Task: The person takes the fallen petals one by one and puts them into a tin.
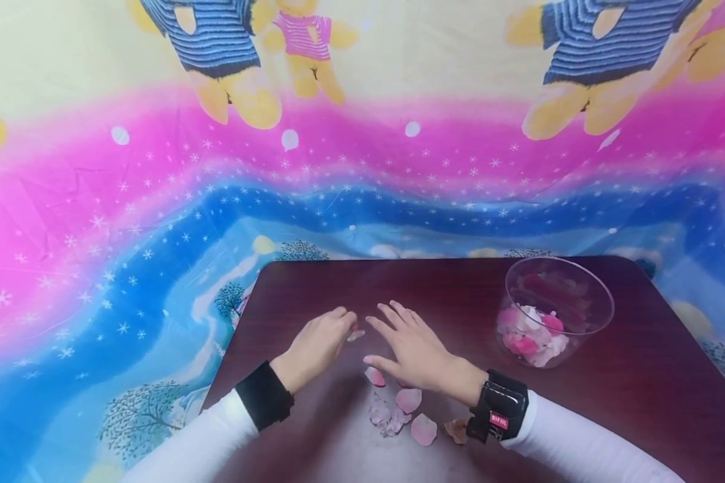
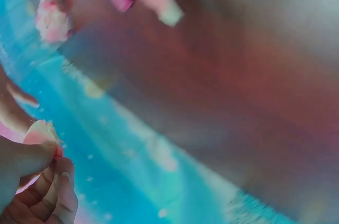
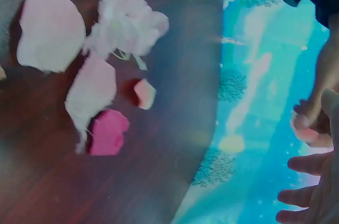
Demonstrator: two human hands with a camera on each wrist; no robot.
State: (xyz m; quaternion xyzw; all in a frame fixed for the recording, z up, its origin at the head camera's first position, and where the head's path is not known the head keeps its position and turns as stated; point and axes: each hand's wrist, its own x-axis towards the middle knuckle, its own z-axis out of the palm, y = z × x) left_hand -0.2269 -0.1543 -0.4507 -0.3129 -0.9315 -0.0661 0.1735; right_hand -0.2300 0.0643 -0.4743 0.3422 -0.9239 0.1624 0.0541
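My left hand (image 1: 320, 340) pinches a pale pink petal (image 2: 39, 134) between thumb and fingertips, held above the table. Close by on its right, my right hand (image 1: 419, 352) hovers palm down with its fingers spread, holding nothing. Below the hands lie loose pink petals (image 1: 423, 429) and a pale ruffled flower head (image 1: 389, 417). A bright magenta petal (image 3: 109, 133) shows among them in the right wrist view. Partly covered by the right wrist is a tan petal (image 1: 457, 431).
A clear round container (image 1: 604, 315) with pink and white petals inside stands on the right of the dark red table (image 1: 447, 285). Behind the table hangs a patterned cloth (image 1: 350, 161) with bears and snowflakes.
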